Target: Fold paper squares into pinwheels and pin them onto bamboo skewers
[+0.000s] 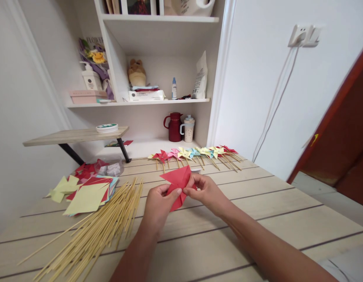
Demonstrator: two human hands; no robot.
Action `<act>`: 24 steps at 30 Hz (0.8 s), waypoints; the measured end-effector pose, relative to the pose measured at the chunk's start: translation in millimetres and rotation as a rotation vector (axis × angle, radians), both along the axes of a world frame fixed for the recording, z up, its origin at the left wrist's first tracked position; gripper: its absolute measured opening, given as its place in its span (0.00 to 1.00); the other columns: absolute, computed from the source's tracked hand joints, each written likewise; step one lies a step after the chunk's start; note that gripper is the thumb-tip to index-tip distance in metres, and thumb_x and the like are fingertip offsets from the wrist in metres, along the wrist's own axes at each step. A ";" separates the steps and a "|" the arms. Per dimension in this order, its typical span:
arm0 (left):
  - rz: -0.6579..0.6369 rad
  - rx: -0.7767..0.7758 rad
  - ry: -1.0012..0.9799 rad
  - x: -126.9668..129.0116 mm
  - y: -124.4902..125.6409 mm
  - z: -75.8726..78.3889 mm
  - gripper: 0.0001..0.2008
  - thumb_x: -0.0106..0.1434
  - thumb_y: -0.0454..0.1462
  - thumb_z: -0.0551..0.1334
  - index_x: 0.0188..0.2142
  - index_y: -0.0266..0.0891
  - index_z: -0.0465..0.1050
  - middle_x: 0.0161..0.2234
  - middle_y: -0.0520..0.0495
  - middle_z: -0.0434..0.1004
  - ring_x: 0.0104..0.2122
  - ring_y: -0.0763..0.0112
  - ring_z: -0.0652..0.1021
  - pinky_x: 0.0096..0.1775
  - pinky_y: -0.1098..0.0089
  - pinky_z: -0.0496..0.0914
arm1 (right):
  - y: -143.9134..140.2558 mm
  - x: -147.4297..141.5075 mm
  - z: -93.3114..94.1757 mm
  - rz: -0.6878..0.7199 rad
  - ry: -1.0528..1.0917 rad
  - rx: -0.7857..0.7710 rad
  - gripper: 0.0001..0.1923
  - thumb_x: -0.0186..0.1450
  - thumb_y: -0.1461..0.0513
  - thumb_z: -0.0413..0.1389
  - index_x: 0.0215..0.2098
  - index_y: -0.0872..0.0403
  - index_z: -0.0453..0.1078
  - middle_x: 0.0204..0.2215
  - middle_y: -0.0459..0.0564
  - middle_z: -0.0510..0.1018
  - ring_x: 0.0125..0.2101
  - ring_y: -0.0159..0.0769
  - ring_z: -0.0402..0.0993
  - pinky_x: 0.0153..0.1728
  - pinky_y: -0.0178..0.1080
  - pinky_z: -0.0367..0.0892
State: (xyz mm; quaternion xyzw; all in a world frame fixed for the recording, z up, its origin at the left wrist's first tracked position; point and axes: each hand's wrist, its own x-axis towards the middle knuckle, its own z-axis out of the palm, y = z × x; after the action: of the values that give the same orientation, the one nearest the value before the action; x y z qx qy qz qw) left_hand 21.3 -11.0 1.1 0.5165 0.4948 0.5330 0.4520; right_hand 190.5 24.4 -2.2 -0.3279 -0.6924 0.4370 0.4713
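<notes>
Both hands hold a red paper pinwheel (178, 177), partly folded, just above the middle of the table. My left hand (159, 201) grips its lower left side, with the thumb pressed near the centre. From the right, my right hand (203, 192) pinches the paper close to the centre with thumb and forefinger. A broad flap points up and left; another part hangs below the fingers. Part of the paper is hidden by the hands. Behind it lies a row of finished pinwheels (196, 152) on sticks, in red, pink, yellow and blue.
Many thin wooden sticks (111, 219) lie loose at the left. Beyond them are a stack of coloured paper squares (87, 197) and a clear plastic container (111, 168). A small raised shelf (76, 135) stands at back left. A dark red jug (175, 127) and a cup (189, 129) stand behind.
</notes>
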 end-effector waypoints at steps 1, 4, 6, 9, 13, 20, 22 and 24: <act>0.017 0.012 0.028 0.3 0.2 0.0 0.15 0.52 0.46 0.69 0.23 0.36 0.74 0.21 0.53 0.69 0.23 0.74 0.67 0.26 0.74 0.60 | -0.4 -0.4 0.2 -0.002 -0.007 0.002 0.12 0.59 0.62 0.63 0.23 0.53 0.64 0.23 0.41 0.70 0.27 0.32 0.63 0.31 0.36 0.58; 0.055 0.049 0.140 -0.7 1.7 -0.2 0.15 0.55 0.45 0.66 0.22 0.37 0.69 0.20 0.56 0.63 0.22 0.76 0.63 0.25 0.74 0.57 | -1.3 -0.7 1.8 -0.033 -0.042 0.042 0.11 0.60 0.61 0.63 0.23 0.52 0.66 0.25 0.44 0.73 0.30 0.35 0.68 0.35 0.39 0.63; 0.099 0.098 0.252 -2.6 3.4 -0.9 0.14 0.56 0.43 0.65 0.20 0.38 0.67 0.20 0.56 0.60 0.23 0.75 0.63 0.26 0.73 0.57 | -2.1 0.6 4.2 -0.110 -0.065 0.152 0.08 0.60 0.60 0.64 0.26 0.52 0.70 0.31 0.47 0.76 0.36 0.39 0.72 0.41 0.42 0.66; 0.184 0.218 0.453 -6.1 5.9 -3.1 0.13 0.58 0.39 0.63 0.19 0.39 0.67 0.21 0.55 0.64 0.24 0.73 0.66 0.29 0.71 0.59 | -4.0 5.3 9.4 -0.278 -0.092 0.407 0.09 0.60 0.60 0.64 0.40 0.48 0.74 0.47 0.51 0.74 0.53 0.45 0.69 0.54 0.48 0.63; 0.214 0.348 0.657 -8.1 7.6 -6.1 0.10 0.60 0.37 0.60 0.23 0.41 0.74 0.28 0.50 0.77 0.30 0.67 0.74 0.35 0.68 0.63 | -6.3 11.6 12.7 -0.394 -0.220 0.643 0.25 0.62 0.60 0.63 0.56 0.43 0.68 0.58 0.54 0.64 0.62 0.48 0.59 0.60 0.52 0.59; 0.231 0.523 0.899 -3.6 5.4 -7.9 0.10 0.62 0.35 0.61 0.26 0.43 0.77 0.30 0.48 0.82 0.33 0.62 0.77 0.42 0.61 0.63 | -5.6 7.3 6.3 -0.419 -0.485 0.836 0.14 0.63 0.60 0.63 0.48 0.44 0.75 0.60 0.53 0.69 0.61 0.52 0.60 0.58 0.57 0.56; 0.224 0.554 0.933 -2.2 4.4 -8.7 0.09 0.63 0.34 0.61 0.27 0.44 0.77 0.32 0.48 0.83 0.34 0.61 0.78 0.45 0.59 0.62 | -5.3 5.7 5.2 -0.411 -0.514 0.851 0.11 0.63 0.60 0.64 0.45 0.45 0.77 0.59 0.52 0.71 0.61 0.52 0.60 0.59 0.56 0.55; 0.219 0.579 0.959 -1.0 3.3 -9.3 0.09 0.63 0.34 0.60 0.29 0.45 0.78 0.34 0.48 0.83 0.35 0.61 0.78 0.47 0.57 0.61 | -4.7 4.8 4.4 -0.405 -0.536 0.861 0.08 0.64 0.59 0.63 0.42 0.45 0.78 0.58 0.51 0.72 0.60 0.51 0.60 0.59 0.56 0.55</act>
State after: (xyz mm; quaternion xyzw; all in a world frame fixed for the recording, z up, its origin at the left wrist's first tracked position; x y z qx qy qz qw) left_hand 20.2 -7.7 -8.2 0.7491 0.5290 0.3966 -0.0408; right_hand 195.3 19.7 2.2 -0.3319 -0.8277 -0.0844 0.4446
